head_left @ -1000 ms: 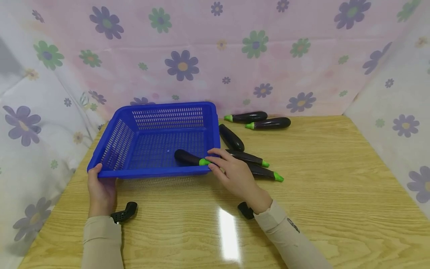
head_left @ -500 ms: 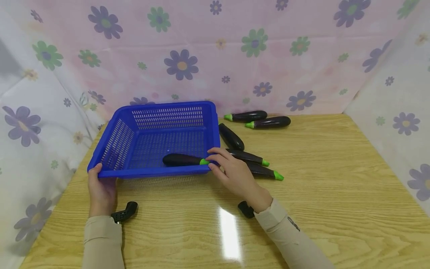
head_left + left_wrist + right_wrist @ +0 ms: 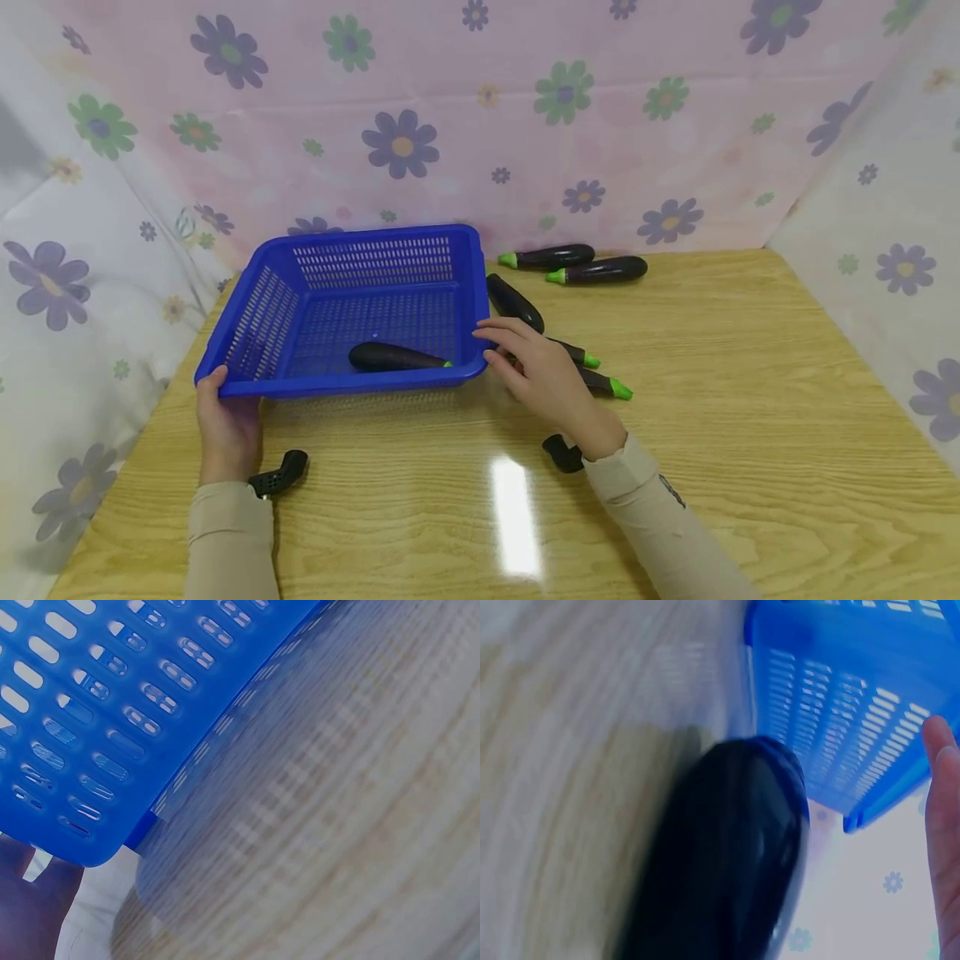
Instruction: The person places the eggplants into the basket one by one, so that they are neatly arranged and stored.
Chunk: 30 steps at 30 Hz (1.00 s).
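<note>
A blue plastic basket (image 3: 337, 385) stands at the left, its front side raised off the table. My left hand (image 3: 225, 429) grips its front left corner, thumb over the rim; in the left wrist view the fingers (image 3: 41, 907) are at the bottom left. One eggplant (image 3: 393, 357) lies inside along the front wall, its green stem end partly behind the rim. My right hand (image 3: 543, 371) is by the right rim with loosely bent fingers and holds nothing. Below that hand, an eggplant (image 3: 727, 847) lies close up in the right wrist view.
Right of the basket, one eggplant (image 3: 516, 303) lies near its wall, and two others (image 3: 600, 272) lie at the back by the flowered cloth (image 3: 480, 167). Two more (image 3: 600, 382) are partly hidden behind the right hand. Black wrist-camera mounts (image 3: 281, 473) hang beside both wrists.
The eggplant in the basket has slid left along the front wall, away from the right hand. The right hand has drawn back rightward from the stem. The left hand stays on the corner.
</note>
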Each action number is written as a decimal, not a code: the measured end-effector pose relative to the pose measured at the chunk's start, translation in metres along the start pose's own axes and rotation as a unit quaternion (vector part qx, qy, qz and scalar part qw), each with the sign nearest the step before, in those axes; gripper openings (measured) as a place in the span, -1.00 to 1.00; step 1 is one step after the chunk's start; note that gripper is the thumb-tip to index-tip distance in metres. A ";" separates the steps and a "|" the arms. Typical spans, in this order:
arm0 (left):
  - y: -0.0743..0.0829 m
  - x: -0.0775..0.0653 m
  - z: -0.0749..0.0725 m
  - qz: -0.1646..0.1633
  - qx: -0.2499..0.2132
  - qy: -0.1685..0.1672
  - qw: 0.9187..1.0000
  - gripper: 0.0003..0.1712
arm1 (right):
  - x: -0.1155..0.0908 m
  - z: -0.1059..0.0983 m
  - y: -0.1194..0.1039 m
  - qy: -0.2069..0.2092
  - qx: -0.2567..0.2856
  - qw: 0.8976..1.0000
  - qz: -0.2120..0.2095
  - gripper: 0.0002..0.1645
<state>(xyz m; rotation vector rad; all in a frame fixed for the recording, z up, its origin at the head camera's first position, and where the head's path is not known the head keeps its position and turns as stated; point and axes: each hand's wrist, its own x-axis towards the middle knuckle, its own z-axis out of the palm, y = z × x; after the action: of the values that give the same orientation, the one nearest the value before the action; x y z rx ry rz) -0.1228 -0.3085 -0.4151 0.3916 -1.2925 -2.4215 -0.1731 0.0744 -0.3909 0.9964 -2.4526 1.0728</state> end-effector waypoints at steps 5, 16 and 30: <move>0.000 0.000 -0.003 -0.001 -0.003 0.006 1.000 -0.46 | 0.000 -0.010 0.004 -0.008 0.014 1.000 0.021 -0.67; 0.001 0.000 0.001 -0.011 0.012 0.003 1.000 -0.42 | 0.000 -0.029 0.021 -0.041 0.007 0.996 0.075 -0.66; 0.001 0.000 0.000 -0.011 0.012 0.007 1.000 -0.42 | -0.004 -0.044 0.040 -0.187 0.037 0.966 0.173 -0.49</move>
<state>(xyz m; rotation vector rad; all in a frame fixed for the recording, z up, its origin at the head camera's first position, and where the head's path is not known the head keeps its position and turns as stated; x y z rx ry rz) -0.1224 -0.3090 -0.4146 0.4301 -1.3182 -2.4196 -0.1983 0.1278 -0.3838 0.8776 -2.9998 1.1774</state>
